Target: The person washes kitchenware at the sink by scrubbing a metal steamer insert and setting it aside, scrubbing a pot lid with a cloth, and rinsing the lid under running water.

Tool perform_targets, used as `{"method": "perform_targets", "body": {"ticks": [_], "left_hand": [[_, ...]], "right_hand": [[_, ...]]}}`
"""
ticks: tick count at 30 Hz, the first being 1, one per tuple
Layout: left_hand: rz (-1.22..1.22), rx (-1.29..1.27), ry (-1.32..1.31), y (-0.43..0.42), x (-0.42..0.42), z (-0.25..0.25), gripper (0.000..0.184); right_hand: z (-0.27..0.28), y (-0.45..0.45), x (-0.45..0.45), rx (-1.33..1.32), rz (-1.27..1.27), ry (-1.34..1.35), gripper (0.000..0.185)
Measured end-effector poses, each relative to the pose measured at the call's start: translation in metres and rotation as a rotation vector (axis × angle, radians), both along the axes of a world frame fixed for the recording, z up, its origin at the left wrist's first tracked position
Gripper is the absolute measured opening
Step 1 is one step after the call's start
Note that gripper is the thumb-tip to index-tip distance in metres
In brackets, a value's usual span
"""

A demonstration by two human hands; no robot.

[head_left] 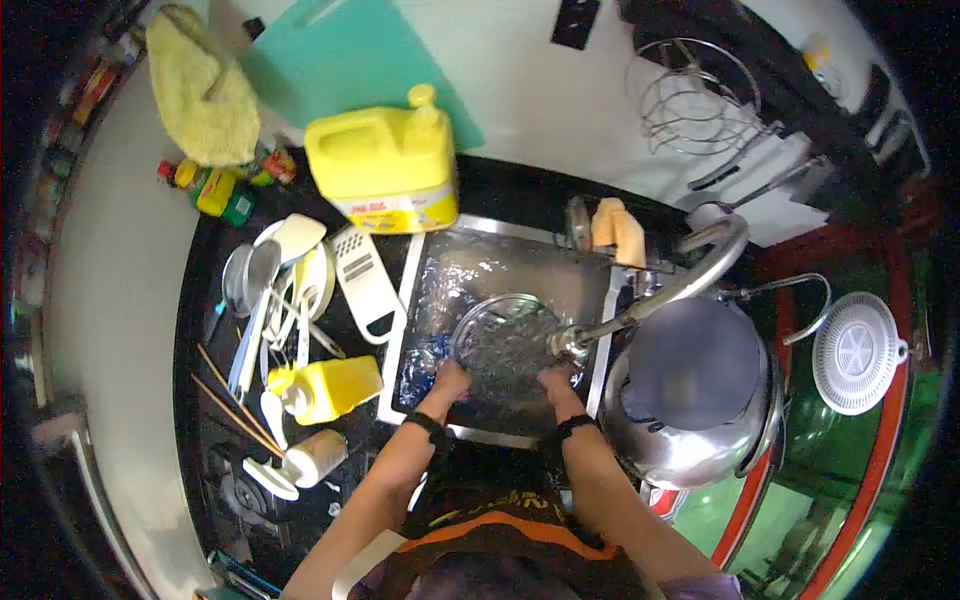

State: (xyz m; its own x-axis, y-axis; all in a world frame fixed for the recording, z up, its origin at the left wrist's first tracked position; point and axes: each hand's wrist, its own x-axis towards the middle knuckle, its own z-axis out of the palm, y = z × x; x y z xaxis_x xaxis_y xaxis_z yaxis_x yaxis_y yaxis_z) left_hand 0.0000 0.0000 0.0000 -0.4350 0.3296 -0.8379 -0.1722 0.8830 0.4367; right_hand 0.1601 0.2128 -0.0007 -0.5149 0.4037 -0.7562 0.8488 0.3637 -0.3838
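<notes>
A round bowl (508, 312) with a shiny rim sits in the sink (490, 433), full of churning water under the faucet (640, 312). At the bowl's lower left rim my left hand (453, 382) has its fingers curled in, partly lost in the water. My right hand (555, 381) closes on the lower right rim, just beneath the faucet head. Both wrists wear dark bands. Ripples hide the bowl's lower part and the fingertips. Bluish items (415, 375) lie in the water left of my left hand.
Left of the sink lie a white grater (362, 275), a yellow bottle (340, 388), a pump bottle (318, 458) and several utensils. A big yellow jug (385, 165) stands behind. At right are a large steel pot (690, 450), a wire rack (700, 95) and a white strainer (855, 350).
</notes>
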Motion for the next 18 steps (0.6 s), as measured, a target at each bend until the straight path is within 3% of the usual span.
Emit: {"method": "perform_targets", "body": {"ticks": [2,3,5,7,9,11,13,14,18], "left_hand": [[0.411,0.143,-0.285,-0.007,-0.004,0.018,0.047],[0.629,0.254,-0.419,0.004,-0.026,0.008,0.045],[0.78,0.582,-0.801,0.005,-0.026,0.052,0.043],[0.755,0.225,-0.647,0.024,-0.026,0.119,0.044],[0.704,0.441,-0.755,0.01,-0.02,0.037,0.049],[0.668,0.378,-0.676,0.01,-0.021,0.028,0.058],[0.793,0.418,-0.496,0.007,-0.011,0.043,0.061],[0.817,0.393,-0.369,0.002,-0.01,0.047,0.057],[0.91,0.247,-0.067,-0.003,-0.006,0.157,0.046]], "right_hand": [[-0.082,-0.005,0.018,-0.282,-0.808,0.488,0.053],[-0.16,0.009,-0.026,-0.882,-1.198,1.027,0.048],[-0.066,0.012,-0.03,-0.344,-0.788,0.97,0.041],[0.038,0.011,-0.04,0.148,-0.433,0.797,0.037],[0.134,-0.005,-0.051,0.338,-0.202,0.66,0.034],[0.195,-0.021,-0.05,0.425,-0.095,0.572,0.032],[0.23,-0.038,-0.045,0.474,-0.134,0.518,0.033],[0.229,-0.043,-0.038,0.452,-0.351,0.678,0.032],[0.134,-0.02,-0.008,0.533,-0.103,0.561,0.031]]}}
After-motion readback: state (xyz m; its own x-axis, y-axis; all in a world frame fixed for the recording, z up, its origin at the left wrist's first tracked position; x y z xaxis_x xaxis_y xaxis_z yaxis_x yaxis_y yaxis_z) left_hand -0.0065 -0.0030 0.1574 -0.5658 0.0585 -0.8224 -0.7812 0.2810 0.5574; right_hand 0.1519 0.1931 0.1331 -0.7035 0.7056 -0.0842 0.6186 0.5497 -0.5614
